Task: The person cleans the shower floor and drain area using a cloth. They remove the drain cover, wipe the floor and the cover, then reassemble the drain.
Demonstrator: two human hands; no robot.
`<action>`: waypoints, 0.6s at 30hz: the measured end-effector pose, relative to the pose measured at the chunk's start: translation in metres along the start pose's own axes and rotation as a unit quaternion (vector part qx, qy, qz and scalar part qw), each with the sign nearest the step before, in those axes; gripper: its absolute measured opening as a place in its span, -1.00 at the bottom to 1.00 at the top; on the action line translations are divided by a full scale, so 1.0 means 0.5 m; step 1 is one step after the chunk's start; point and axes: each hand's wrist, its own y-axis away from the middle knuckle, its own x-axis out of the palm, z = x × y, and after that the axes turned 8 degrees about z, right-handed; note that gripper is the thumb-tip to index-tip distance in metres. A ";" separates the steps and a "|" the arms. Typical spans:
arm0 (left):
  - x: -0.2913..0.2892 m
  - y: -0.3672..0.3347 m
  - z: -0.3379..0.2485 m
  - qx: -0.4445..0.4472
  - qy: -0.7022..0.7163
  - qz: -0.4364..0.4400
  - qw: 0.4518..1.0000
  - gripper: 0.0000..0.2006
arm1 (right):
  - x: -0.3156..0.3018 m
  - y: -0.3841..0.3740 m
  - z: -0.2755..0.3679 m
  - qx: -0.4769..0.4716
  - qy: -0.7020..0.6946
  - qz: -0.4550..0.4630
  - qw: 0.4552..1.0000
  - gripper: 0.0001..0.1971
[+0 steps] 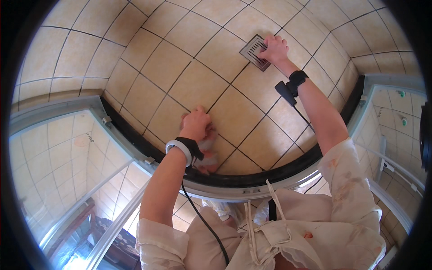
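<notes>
My left hand (196,122) is closed on a crumpled cloth (208,150), pinkish and pale grey, which rests on the tiled floor and trails back toward the black sill. My right hand (275,50) reaches farther out to a square metal drain cover (253,50) with slots. Its thumb lies over the slotted face and its fingers curl at the right edge of the cover. Whether the cover is lifted from the floor I cannot tell. Each wrist wears a black strap, and a white ring (179,147) circles the left one.
Beige floor tiles (180,74) with dark joints run up to tiled walls. A curved black sill (243,178) with a metal track crosses in front of me. Glass door panels (58,153) stand left and right. A black cable (204,220) hangs from my left wrist.
</notes>
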 end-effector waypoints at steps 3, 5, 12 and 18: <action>0.007 -0.010 0.002 0.016 -0.007 -0.026 1.000 -0.89 | 0.002 0.002 -0.022 -0.048 0.009 -0.059 0.997 -0.58; -0.005 -0.019 -0.005 0.012 -0.034 0.024 0.999 -0.82 | 0.008 0.000 -0.029 -0.029 0.020 -0.049 0.998 -0.58; -0.002 -0.013 -0.004 0.010 -0.012 -0.013 1.000 -0.84 | -0.007 -0.010 0.000 0.113 -0.036 0.036 0.992 -0.60; 0.003 -0.011 -0.004 -0.007 -0.024 -0.019 0.999 -0.84 | -0.022 0.006 -0.013 0.010 -0.106 0.018 0.994 -0.60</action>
